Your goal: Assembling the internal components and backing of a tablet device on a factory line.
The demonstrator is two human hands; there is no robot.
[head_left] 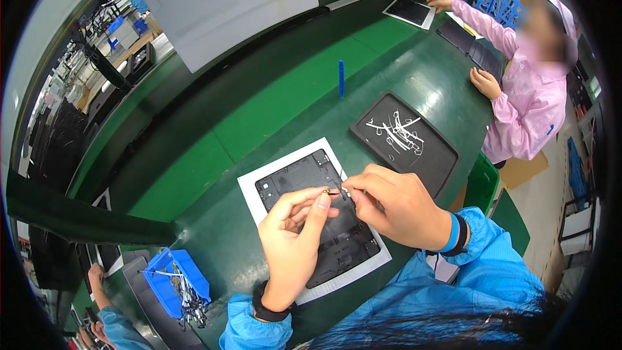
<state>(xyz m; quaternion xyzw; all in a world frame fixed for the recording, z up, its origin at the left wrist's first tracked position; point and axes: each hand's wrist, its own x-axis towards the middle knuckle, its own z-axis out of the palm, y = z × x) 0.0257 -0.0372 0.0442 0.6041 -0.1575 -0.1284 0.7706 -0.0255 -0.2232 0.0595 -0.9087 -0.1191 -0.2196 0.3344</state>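
At far left, a blue bin holds a tangle of cables; to its right, a black panel with small fittings lies on a white sheet; over the panel, the left hand pinches a small dark cable with a brass-coloured end between thumb and index fingertip. The cable spans the short gap to the right hand, whose thumb and index finger pinch its other end; beyond, a black tray bears white strips.
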